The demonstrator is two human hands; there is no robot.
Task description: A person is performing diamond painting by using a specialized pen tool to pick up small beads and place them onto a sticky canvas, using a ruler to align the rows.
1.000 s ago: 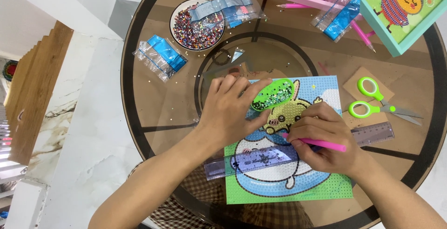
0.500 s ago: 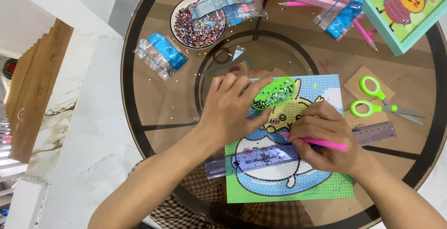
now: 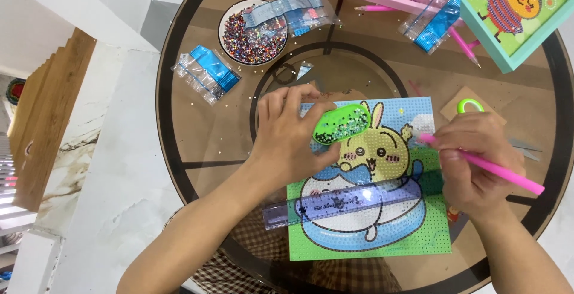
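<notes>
- Pink plastic pen (image 3: 487,167) is gripped between the fingers of the right hand (image 3: 475,165), tip at the right edge of the colourful dotted canvas (image 3: 365,180).
- Left hand (image 3: 290,138) pinches a green oval tray of small beads (image 3: 341,123) over the canvas top.
- Clear purple ruler (image 3: 341,203) lies across the canvas.
- Green-handled scissors (image 3: 470,105) are partly hidden behind the right hand.

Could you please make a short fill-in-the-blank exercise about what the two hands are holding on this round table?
1. The right hand holds a pen whose colour is ____.
2. The left hand holds a small oval tray whose colour is ____.
3. The clear ruler lies across the ____ canvas.

Missing words: pink; green; picture
</notes>
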